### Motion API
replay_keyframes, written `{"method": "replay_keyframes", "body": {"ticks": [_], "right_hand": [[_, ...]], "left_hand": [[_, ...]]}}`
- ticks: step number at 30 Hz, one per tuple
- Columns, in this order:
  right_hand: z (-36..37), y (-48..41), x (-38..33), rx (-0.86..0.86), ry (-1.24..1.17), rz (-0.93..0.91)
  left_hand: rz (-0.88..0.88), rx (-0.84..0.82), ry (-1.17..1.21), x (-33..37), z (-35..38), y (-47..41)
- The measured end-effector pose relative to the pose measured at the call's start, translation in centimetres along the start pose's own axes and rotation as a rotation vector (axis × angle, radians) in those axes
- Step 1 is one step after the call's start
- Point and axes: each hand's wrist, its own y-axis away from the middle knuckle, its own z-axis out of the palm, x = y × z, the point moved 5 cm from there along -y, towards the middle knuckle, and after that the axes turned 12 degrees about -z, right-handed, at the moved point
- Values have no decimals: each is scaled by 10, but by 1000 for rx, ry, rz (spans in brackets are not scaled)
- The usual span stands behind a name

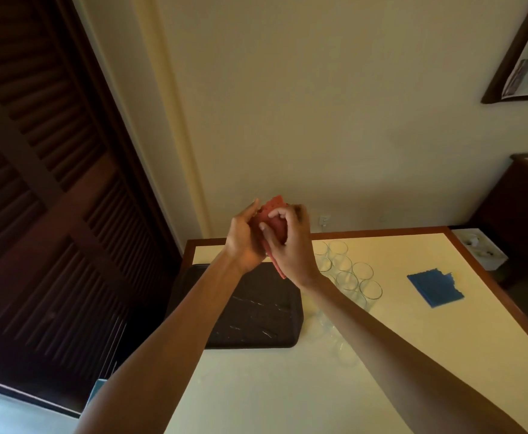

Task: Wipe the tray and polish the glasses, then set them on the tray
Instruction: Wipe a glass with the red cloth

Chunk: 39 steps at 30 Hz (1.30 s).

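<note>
Fingers of the left hand (243, 239) and right hand (287, 245) curl round a red perforated cloth (275, 211), soft and light, raised over the black tray's (256, 311) far edge. Clear tumblers (350, 277) cluster just beside the tray's right edge on the table (287, 386). They are likely fragile and slippery, and best gripped round the wall.

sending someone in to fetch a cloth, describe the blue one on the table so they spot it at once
Find the cream table with the wood rim by the wall. Right of the cluster of glasses, lying flat and alone, is the blue cloth. Unlike the red cloth, held in the air by the left hand and right hand, it has one ragged edge.
</note>
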Motion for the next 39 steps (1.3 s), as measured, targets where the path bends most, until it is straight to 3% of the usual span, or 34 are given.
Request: {"method": "replay_keyframes", "body": {"ticks": [7, 11, 14, 19, 21, 24, 28, 30, 35, 39], "right_hand": [[16, 4, -9, -118, 109, -39], [25, -2, -1, -223, 51, 98], [28, -11, 14, -189, -111, 285], [21, -11, 11, -42, -659, 671], [20, 2, 1, -42, -731, 777], [24, 22, -11, -110, -565, 699], [21, 13, -22, 8, -195, 364], [18, -2, -18, 30, -146, 316], [3, -24, -5, 56, -485, 650], [10, -15, -10, 26, -713, 857]], "left_hand": [[-7, -7, 40, 1, -2, 8], [16, 105, -96, -1, -6, 3], [49, 152, -143, 1, -2, 8], [166, 268, -296, 8, 13, 20], [194, 344, -282, 13, 11, 17], [250, 392, -273, 19, 7, 17], [249, 405, -307, 13, 9, 24], [228, 393, -306, 8, 13, 28], [293, 360, -332, 9, 27, 41], [301, 470, -355, 16, 18, 27]]}}
